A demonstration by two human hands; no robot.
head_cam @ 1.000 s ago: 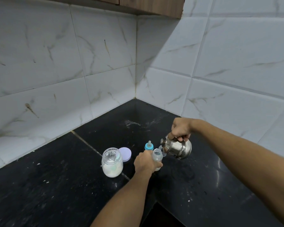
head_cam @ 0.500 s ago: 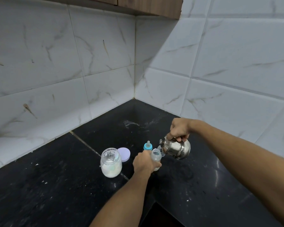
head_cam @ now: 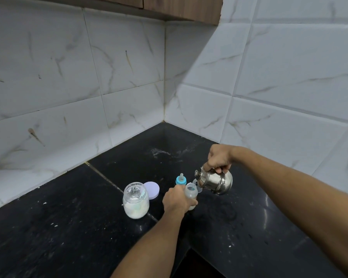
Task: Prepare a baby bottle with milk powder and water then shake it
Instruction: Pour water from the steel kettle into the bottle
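Your left hand [head_cam: 177, 199] wraps its fingers around the open baby bottle [head_cam: 190, 194] standing on the black worktop [head_cam: 68, 227], your right hand [head_cam: 219, 158] grips the tilted steel kettle [head_cam: 215, 180] above it, beside the teat [head_cam: 181, 179], powder jar [head_cam: 136, 199] and lilac lid [head_cam: 153, 190].

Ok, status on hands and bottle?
Left hand grips bottle, upright on counter. Right hand tilts kettle at its mouth. Nipple cap off, behind. Nothing blocking.

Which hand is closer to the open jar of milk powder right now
Left. The left hand holds the baby bottle just right of the powder jar. The right hand is farther right and back, tilting the steel kettle.
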